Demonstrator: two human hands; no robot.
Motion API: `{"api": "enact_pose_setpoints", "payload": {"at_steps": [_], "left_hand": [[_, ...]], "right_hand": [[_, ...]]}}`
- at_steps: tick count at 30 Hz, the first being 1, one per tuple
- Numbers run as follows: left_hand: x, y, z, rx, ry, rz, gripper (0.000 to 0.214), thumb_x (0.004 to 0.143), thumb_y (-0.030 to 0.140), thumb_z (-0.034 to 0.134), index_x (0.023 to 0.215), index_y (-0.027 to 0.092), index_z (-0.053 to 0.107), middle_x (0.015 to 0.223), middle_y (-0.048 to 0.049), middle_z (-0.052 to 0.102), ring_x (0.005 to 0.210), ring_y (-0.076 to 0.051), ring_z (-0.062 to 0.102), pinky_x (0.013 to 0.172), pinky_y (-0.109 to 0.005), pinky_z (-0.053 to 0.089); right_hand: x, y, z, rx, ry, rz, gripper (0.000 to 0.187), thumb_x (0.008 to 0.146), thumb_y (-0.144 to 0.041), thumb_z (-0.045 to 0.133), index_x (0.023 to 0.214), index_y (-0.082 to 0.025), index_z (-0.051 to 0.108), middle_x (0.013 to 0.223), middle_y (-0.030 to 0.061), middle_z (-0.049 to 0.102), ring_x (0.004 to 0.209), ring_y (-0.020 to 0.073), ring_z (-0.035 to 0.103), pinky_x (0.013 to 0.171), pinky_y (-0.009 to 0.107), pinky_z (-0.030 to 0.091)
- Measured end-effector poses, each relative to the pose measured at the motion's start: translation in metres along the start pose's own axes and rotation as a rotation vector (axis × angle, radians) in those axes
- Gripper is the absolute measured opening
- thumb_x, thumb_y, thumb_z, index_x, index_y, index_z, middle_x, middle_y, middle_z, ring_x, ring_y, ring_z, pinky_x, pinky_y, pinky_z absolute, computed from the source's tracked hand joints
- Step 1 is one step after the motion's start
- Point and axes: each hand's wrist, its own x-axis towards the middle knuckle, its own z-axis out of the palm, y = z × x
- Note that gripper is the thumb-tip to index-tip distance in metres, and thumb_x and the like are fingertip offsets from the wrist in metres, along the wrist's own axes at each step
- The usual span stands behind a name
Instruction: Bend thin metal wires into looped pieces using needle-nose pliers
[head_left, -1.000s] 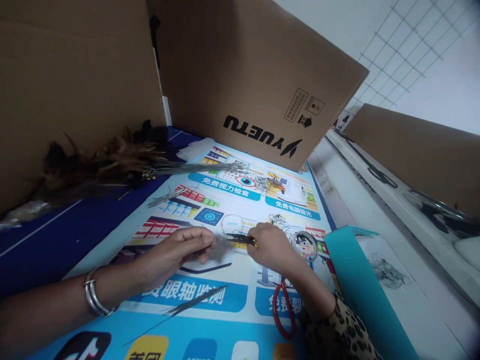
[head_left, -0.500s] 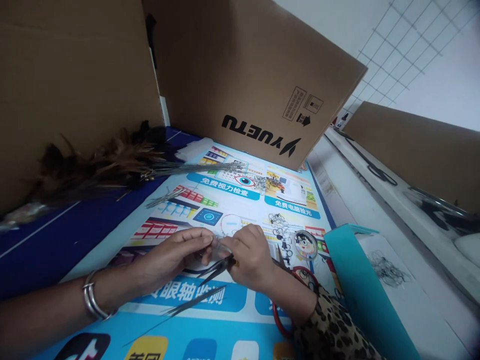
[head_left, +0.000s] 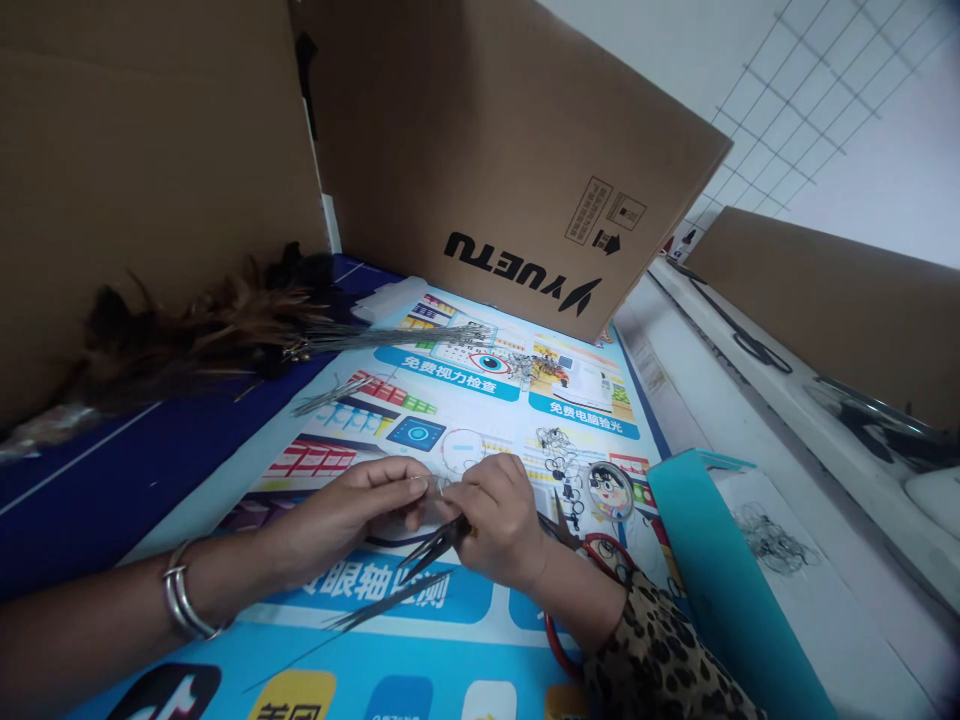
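Note:
My left hand [head_left: 352, 505] and my right hand [head_left: 491, 515] meet fingertip to fingertip over a printed poster [head_left: 450, 600]. The left fingers pinch a small thin wire piece, too fine to name. My right hand is closed on slim dark pliers [head_left: 431, 545] whose tips point down-left, and its fingertips also touch the wire. A silver bangle [head_left: 180, 595] sits on my left wrist. A bundle of thin wires [head_left: 390, 600] lies on the poster just below my hands.
Red-handled scissors [head_left: 577, 590] lie under my right forearm. A round mirror [head_left: 609, 490] and a teal box lid [head_left: 720, 580] are at the right. Brown feathers on wire stems [head_left: 225, 330] lie at the left. Cardboard boxes [head_left: 495, 160] wall the back.
My right hand has moved left to meet the left fingertips. The pliers swung from level, pointing left, to slanting down-left under the hand. The left hand barely moved.

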Motion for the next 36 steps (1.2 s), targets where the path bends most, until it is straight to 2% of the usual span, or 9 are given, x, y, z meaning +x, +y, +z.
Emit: {"api": "enact_pose_setpoints", "payload": {"at_steps": [5, 8, 10, 13, 18, 23, 26, 30, 36], "left_hand": [[0.006, 0.004, -0.010, 0.452, 0.041, 0.211, 0.020, 0.090, 0.036, 0.061, 0.079, 0.021, 0.065, 0.077, -0.0005, 0.060, 0.075, -0.017, 0.055, 0.069, -0.028, 0.043], [0.009, 0.001, -0.014, 0.548, 0.061, 0.304, 0.013, 0.089, 0.031, 0.061, 0.083, 0.021, 0.066, 0.082, -0.0014, 0.061, 0.077, -0.017, 0.057, 0.071, -0.028, 0.045], [0.011, -0.003, -0.014, 0.508, 0.072, 0.271, 0.010, 0.089, 0.030, 0.059, 0.090, 0.021, 0.064, 0.080, -0.0009, 0.062, 0.073, -0.017, 0.059, 0.068, -0.028, 0.045], [0.012, -0.006, -0.013, 0.432, 0.075, 0.190, 0.013, 0.090, 0.034, 0.059, 0.095, 0.022, 0.061, 0.077, -0.0004, 0.064, 0.072, -0.017, 0.060, 0.066, -0.028, 0.045], [0.012, 0.002, -0.010, 0.350, 0.099, 0.257, 0.016, 0.083, 0.035, 0.070, 0.080, 0.020, 0.064, 0.089, -0.0019, 0.063, 0.083, -0.018, 0.060, 0.074, -0.028, 0.046], [0.013, 0.004, -0.008, 0.254, 0.035, 0.168, 0.029, 0.091, 0.039, 0.061, 0.071, 0.019, 0.064, 0.096, -0.0040, 0.063, 0.086, -0.017, 0.058, 0.075, -0.027, 0.045], [0.016, 0.003, -0.006, 0.143, -0.005, 0.097, 0.027, 0.089, 0.036, 0.066, 0.069, 0.018, 0.062, 0.090, -0.0036, 0.065, 0.080, -0.016, 0.058, 0.071, -0.026, 0.045], [0.023, 0.008, -0.004, 0.024, -0.055, -0.028, 0.019, 0.083, 0.031, 0.073, 0.077, 0.019, 0.060, 0.074, -0.0013, 0.065, 0.069, -0.014, 0.058, 0.063, -0.023, 0.043], [0.032, 0.019, -0.005, 0.079, -0.132, -0.072, 0.021, 0.079, 0.031, 0.077, 0.089, 0.020, 0.063, 0.072, 0.0035, 0.055, 0.055, -0.008, 0.048, 0.050, -0.019, 0.033]], "right_hand": [[0.005, 0.001, -0.002, 0.371, -0.035, 0.150, 0.013, 0.089, -0.030, 0.056, 0.087, -0.021, 0.064, 0.087, 0.0079, 0.065, 0.089, 0.0191, 0.059, 0.082, 0.034, 0.047], [0.008, 0.003, -0.003, 0.559, -0.025, 0.310, 0.018, 0.089, -0.037, 0.056, 0.083, -0.021, 0.061, 0.088, 0.0071, 0.065, 0.088, 0.0177, 0.061, 0.080, 0.031, 0.049], [0.009, 0.005, -0.003, 0.656, 0.000, 0.392, 0.021, 0.089, -0.040, 0.056, 0.080, -0.020, 0.059, 0.086, 0.0055, 0.064, 0.086, 0.0164, 0.061, 0.081, 0.030, 0.049], [0.008, 0.010, 0.001, 0.779, 0.065, 0.421, 0.023, 0.088, -0.041, 0.059, 0.079, -0.020, 0.059, 0.082, 0.0030, 0.061, 0.079, 0.0150, 0.059, 0.076, 0.028, 0.048], [0.006, 0.013, 0.006, 0.861, 0.049, 0.455, 0.024, 0.087, -0.042, 0.061, 0.078, -0.020, 0.060, 0.075, 0.0005, 0.058, 0.072, 0.0139, 0.054, 0.068, 0.027, 0.045], [0.007, 0.012, 0.005, 0.896, -0.004, 0.461, 0.027, 0.086, -0.044, 0.062, 0.073, -0.020, 0.060, 0.072, 0.0002, 0.056, 0.071, 0.0146, 0.053, 0.068, 0.027, 0.044], [0.008, 0.012, 0.003, 0.923, -0.001, 0.474, 0.026, 0.085, -0.042, 0.062, 0.072, -0.020, 0.061, 0.071, -0.0004, 0.055, 0.071, 0.0144, 0.053, 0.068, 0.027, 0.043], [0.010, 0.014, 0.000, 0.890, -0.005, 0.489, 0.024, 0.083, -0.041, 0.064, 0.072, -0.019, 0.061, 0.071, -0.0010, 0.054, 0.070, 0.0142, 0.053, 0.068, 0.027, 0.042], [0.011, 0.017, -0.008, 0.839, -0.094, 0.483, 0.025, 0.085, -0.042, 0.061, 0.076, -0.020, 0.063, 0.072, -0.0009, 0.055, 0.071, 0.0137, 0.052, 0.067, 0.026, 0.041]]}}
